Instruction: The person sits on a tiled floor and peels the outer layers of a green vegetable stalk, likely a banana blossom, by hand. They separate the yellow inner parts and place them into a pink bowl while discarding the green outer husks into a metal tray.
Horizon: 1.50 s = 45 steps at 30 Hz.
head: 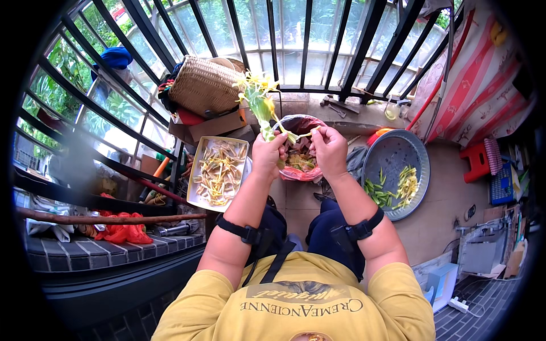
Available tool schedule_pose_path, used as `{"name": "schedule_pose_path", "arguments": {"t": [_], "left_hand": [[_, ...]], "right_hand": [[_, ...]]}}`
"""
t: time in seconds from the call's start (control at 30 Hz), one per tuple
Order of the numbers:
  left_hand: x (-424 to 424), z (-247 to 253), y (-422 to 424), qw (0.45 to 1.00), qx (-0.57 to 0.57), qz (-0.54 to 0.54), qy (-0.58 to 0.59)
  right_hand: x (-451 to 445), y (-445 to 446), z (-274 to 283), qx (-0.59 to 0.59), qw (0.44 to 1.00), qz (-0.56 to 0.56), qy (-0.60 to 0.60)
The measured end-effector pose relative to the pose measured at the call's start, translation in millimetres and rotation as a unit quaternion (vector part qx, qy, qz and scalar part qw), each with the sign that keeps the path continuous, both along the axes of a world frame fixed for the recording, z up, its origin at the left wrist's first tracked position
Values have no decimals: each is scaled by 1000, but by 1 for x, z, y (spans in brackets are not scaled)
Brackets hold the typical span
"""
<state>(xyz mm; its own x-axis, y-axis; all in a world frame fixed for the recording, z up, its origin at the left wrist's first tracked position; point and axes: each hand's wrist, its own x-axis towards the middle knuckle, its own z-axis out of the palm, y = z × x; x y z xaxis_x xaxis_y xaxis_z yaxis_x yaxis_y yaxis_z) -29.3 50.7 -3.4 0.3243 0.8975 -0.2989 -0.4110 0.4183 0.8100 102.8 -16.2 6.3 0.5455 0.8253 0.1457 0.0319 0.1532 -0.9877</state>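
Observation:
My left hand [268, 155] grips the lower part of a pale-green vegetable stalk [260, 108] with ragged yellow flowers at its top. Between the fingertips of my right hand [330, 149] is the end of a thin yellow-green strip [303, 135], which runs across to the stalk. Below both hands stands a bin lined with a reddish plastic bag [300, 172], holding plant scraps [300, 160]. To the right, a round grey metal basin [377, 153] carries cut green pieces [379, 192] and pale-yellow pieces [407, 185] in separate heaps.
A shallow box [191, 187] of pale and yellow plant pieces [219, 172] lies left, near a woven basket [207, 85]. Black metal railings [273, 38] curve ahead. A red stool [475, 162] stands right. A wooden stick [111, 218] crosses the brick ledge [98, 251].

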Motion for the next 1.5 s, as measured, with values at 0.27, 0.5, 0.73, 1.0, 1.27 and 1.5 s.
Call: {"name": "schedule_pose_path", "arguments": {"t": [0.27, 0.5, 0.73, 1.0, 1.27, 1.5], "left_hand": [[-12, 2, 2, 1000, -11, -14, -19], [-9, 5, 3, 999, -3, -31, 26], [-7, 6, 1, 999, 24, -40, 26], [1, 10, -6, 998, 33, -51, 31], [2, 17, -9, 991, 26, -101, 88], [-9, -1, -10, 973, 27, -152, 170]], "right_hand": [[22, 12, 10, -23, 998, -29, -52], [45, 43, -13, -120, 946, -46, -297], [24, 31, 1, -159, 957, 228, -85], [19, 13, 1, -143, 964, 215, -65], [69, -27, -10, -163, 976, 131, 58], [137, -94, -138, -386, 909, -13, 156]]}}
